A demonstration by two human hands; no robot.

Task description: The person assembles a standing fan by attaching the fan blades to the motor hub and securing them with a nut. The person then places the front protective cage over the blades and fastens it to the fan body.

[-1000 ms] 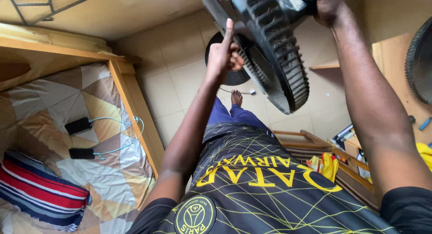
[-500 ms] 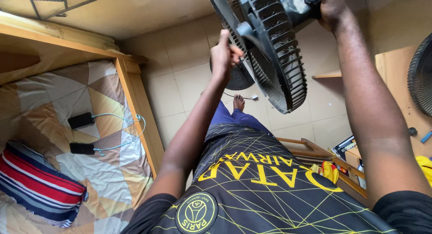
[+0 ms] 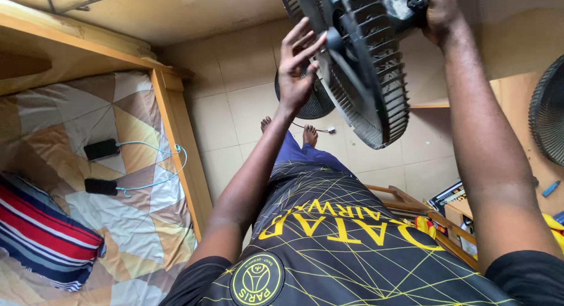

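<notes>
Dark ribbed plastic, a round fan cage [image 3: 367, 71], is held high before the person; the right hand [image 3: 437, 12] grips its hub at the top, while the left hand [image 3: 296, 68], fingers spread wide, touches its rim. Beyond lie pale floor tiles [image 3: 235, 106], another fan [image 3: 311, 100], and the patchwork-sheeted bed [image 3: 100, 165] left.

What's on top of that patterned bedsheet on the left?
On the patterned bedsheet lie two dark phones on pale blue cables, plus a striped pillow. Anything beneath the pillow is hidden.
</notes>
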